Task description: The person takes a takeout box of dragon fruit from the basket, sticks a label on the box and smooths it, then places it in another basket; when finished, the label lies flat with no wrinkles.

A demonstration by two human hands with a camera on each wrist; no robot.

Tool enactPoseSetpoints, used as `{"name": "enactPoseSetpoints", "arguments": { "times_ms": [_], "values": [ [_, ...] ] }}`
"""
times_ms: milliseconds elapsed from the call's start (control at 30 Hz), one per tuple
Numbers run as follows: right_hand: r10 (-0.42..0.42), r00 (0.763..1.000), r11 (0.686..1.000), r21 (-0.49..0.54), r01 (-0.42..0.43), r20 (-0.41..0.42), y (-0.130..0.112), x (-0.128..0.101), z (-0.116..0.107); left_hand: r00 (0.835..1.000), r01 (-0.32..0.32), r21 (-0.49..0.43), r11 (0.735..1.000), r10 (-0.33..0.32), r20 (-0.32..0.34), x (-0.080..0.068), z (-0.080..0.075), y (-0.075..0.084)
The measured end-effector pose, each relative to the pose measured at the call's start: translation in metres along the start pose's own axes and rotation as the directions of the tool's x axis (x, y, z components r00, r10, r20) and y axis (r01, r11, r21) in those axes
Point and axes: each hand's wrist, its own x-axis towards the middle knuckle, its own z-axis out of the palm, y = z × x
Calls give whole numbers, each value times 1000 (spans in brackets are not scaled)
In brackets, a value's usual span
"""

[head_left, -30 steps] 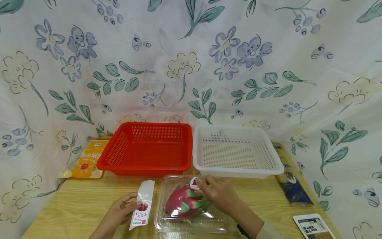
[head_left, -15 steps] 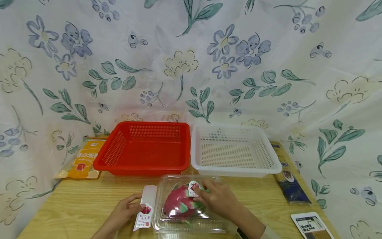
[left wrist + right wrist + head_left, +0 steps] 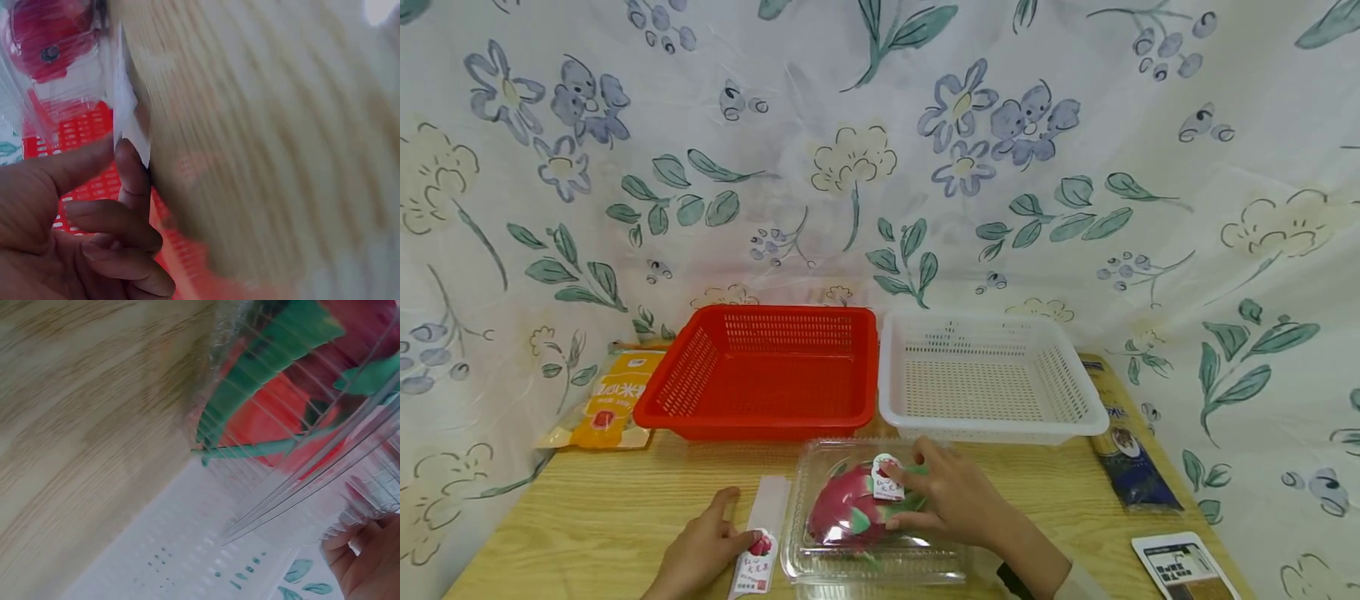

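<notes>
A dragon fruit (image 3: 838, 508) lies inside a clear plastic clamshell box (image 3: 805, 567) on the table. On its lid, a white sticker (image 3: 889, 486) with a red fruit print lies flat. One fingertip of my right hand (image 3: 958, 500) presses this sticker, and its thumb rests on the lid farther down. Left of the box, my left hand (image 3: 703, 546) pinches a label strip (image 3: 770, 502) that bears another printed sticker. Thumb and index finger meet on the strip (image 3: 130, 103) in the left wrist view. Only a small part of the right hand (image 3: 369, 556) shows in the right wrist view.
Behind the box stand a red basket (image 3: 775, 429) and a white basket (image 3: 992, 429), side by side. A yellow packet (image 3: 613, 404) lies at the left, a blue and gold packet (image 3: 1131, 454) at the right. A printed white card (image 3: 1183, 567) lies front right.
My right hand has brought the sticker down onto the lid, slightly nearer me, and its fingers have spread from a pinch. The left hand has lowered the strip toward the table.
</notes>
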Motion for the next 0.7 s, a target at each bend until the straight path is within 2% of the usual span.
{"name": "enactPoseSetpoints", "arguments": {
  "times_ms": [133,267,367,533,633,667,700],
  "values": [
    [38,999,999,36,-38,4,1,3,-2,1000,2,164,986,0,-9,1,-1,3],
    [68,998,996,65,-68,-7,0,7,-3,1000,25,226,974,-28,12,0,-3,6],
    [68,996,997,43,-66,-51,0,11,0,1000,22,225,974,-20,-9,-2,-8,8],
    [83,989,997,12,-83,-123,-4,12,9,995,-29,125,992,41,-92,-12,-21,20],
    [95,987,995,11,-94,-133,-7,11,12,977,-108,80,991,121,-177,-17,-28,37],
    [96,986,995,10,-96,-134,-7,11,12,964,-146,76,986,159,-212,-19,-28,44],
    [100,986,995,10,-100,-134,-8,10,12,944,-194,81,978,209,-254,-20,-28,51]
  ]
}}
